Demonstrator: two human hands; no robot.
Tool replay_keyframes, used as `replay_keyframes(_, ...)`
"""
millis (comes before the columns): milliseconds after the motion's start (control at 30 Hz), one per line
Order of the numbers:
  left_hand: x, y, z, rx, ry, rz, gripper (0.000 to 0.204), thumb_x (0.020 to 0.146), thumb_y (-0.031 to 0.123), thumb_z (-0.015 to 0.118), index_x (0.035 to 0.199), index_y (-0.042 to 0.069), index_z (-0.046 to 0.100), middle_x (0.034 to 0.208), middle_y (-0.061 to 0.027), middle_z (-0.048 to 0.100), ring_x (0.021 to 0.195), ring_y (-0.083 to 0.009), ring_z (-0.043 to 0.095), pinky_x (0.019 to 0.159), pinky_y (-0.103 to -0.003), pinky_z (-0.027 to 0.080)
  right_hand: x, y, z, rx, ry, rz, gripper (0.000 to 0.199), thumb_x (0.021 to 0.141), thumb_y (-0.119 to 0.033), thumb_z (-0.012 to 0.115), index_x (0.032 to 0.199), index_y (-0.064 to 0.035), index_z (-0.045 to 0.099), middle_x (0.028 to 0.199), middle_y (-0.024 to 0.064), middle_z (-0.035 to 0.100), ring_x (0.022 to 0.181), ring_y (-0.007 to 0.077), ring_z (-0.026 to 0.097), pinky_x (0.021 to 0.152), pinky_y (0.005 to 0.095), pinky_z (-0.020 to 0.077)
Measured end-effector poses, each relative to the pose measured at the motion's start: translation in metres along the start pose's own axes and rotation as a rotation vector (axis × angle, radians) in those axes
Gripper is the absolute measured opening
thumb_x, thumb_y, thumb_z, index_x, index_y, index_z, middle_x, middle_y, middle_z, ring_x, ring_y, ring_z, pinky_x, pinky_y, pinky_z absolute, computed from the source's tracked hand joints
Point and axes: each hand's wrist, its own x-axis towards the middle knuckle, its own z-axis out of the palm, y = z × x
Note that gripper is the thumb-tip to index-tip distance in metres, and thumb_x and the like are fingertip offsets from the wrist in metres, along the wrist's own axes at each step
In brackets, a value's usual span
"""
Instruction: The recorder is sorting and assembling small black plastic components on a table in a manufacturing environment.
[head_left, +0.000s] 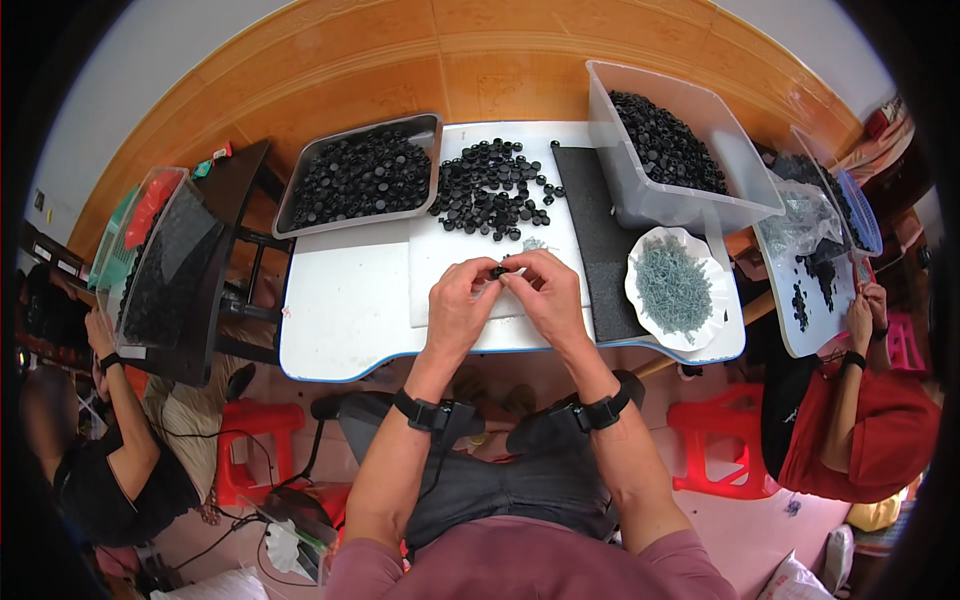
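Observation:
My left hand [463, 308] and my right hand [544, 299] meet over the near part of a white board [430, 262]. Between their fingertips is a small black round part [498, 271], pinched from both sides and mostly covered by the fingers. Just beyond my hands lies a small heap of thin grey-green screws [535, 244]. Farther back on the board spreads a loose pile of black round caps [490, 190]. To the right, a white scalloped dish [634, 283] holds many more of the thin screws.
A metal tray [437, 170] full of black parts stands left on the white table [340, 330]. At right are a dark mat [590, 230] and a clear bin [690, 205] of black parts. Co-workers sit both sides, near red stools [255, 430].

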Motion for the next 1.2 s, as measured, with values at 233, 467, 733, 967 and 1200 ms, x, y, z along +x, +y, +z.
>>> replay_keyframes(233, -0.0014, -0.0032, 0.0000, -0.084, -0.015, -0.055, 0.026, 0.087, 0.008, 0.080, 0.111, 0.002, 0.071, 0.092, -0.0113, 0.076, 0.079, -0.0181, 0.074, 0.073, -0.030, 0.059, 0.0013, 0.0034, -0.0010, 0.008, -0.003, -0.037, 0.015, 0.087, -0.004, 0.077, 0.101, -0.0028, 0.078, 0.090, 0.0069, 0.072, 0.069, 0.0135, 0.064, 0.061, 0.0268, 0.0494)
replay_keyframes(467, -0.0005, -0.0028, -0.0010, -0.096, -0.032, -0.057, 0.026, 0.087, 0.007, 0.079, 0.110, 0.002, 0.069, 0.091, -0.0128, 0.075, 0.079, -0.0238, 0.075, 0.071, -0.033, 0.059, 0.0009, 0.0062, 0.0018, 0.096, 0.017, -0.002, 0.016, 0.089, -0.004, 0.075, 0.104, -0.0011, 0.079, 0.087, 0.0079, 0.072, 0.072, 0.0133, 0.064, 0.064, 0.0266, 0.0503)
replay_keyframes(733, -0.0006, -0.0037, -0.0017, -0.103, -0.048, -0.061, 0.027, 0.087, 0.008, 0.078, 0.113, 0.002, 0.069, 0.091, -0.0126, 0.075, 0.080, -0.0228, 0.075, 0.071, -0.032, 0.059, 0.0002, 0.0065, 0.0003, 0.131, -0.006, 0.075, 0.015, 0.089, -0.003, 0.074, 0.104, -0.0002, 0.079, 0.086, 0.0077, 0.071, 0.072, 0.0113, 0.063, 0.065, 0.0255, 0.0495)
replay_keyframes(967, -0.0005, -0.0059, 0.0008, -0.067, -0.058, -0.085, 0.028, 0.088, 0.010, 0.079, 0.114, 0.002, 0.071, 0.092, -0.0130, 0.077, 0.082, -0.0215, 0.076, 0.073, -0.032, 0.059, 0.0009, 0.0066, 0.0004, 0.114, -0.010, 0.055, 0.015, 0.089, -0.003, 0.074, 0.103, -0.0005, 0.079, 0.086, 0.0073, 0.071, 0.072, 0.0120, 0.063, 0.065, 0.0257, 0.0496)
replay_keyframes(1200, -0.0030, -0.0003, 0.0029, -0.010, -0.027, -0.081, 0.022, 0.088, 0.010, 0.078, 0.107, 0.003, 0.070, 0.090, -0.0136, 0.076, 0.081, -0.0260, 0.076, 0.071, -0.035, 0.060, 0.0008, 0.0063, 0.0002, 0.054, 0.001, 0.019, 0.014, 0.088, -0.002, 0.074, 0.101, -0.0010, 0.079, 0.085, 0.0076, 0.071, 0.072, 0.0132, 0.064, 0.064, 0.0266, 0.0503)
